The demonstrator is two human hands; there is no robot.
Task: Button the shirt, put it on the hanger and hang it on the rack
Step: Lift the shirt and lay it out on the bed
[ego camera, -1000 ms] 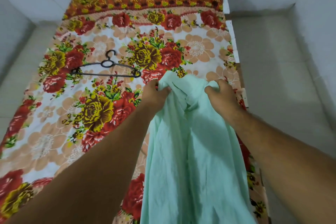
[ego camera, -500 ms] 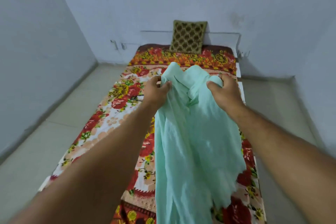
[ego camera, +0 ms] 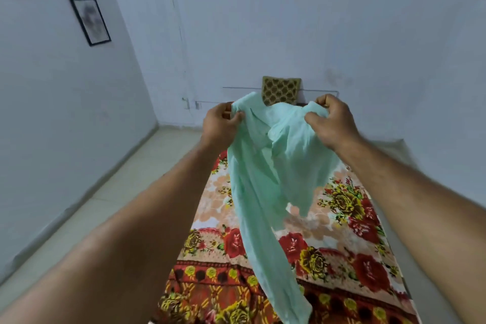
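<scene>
**A:** While you hold the shirt up like this, where is it exactly in relation to your hands?

**B:** It hangs below them, in the air above the bed. Your left hand is closed on one upper corner of the cloth, pinched between thumb and fingers. Your right hand is closed on the other upper corner, with a bunch of fabric gathered in the fist. Both hands are at about the same height and well apart, so the top edge of the shirt is stretched between them.

**A:** And the long axis?

**B:** It runs downward from your hands and toward you. The longest part falls from your left hand, down to the near end of the bed; the part under your right hand is shorter and ends higher.

**A:** Which hand is nearer to the work?

**B:** Neither clearly. I think the shirt must first lie flat on the bed for buttoning, so both hands should lower it together along that axis. I cannot see the buttons or the placket; the front is folded on itself. I also cannot see the hanger or the rack in this view.
</scene>
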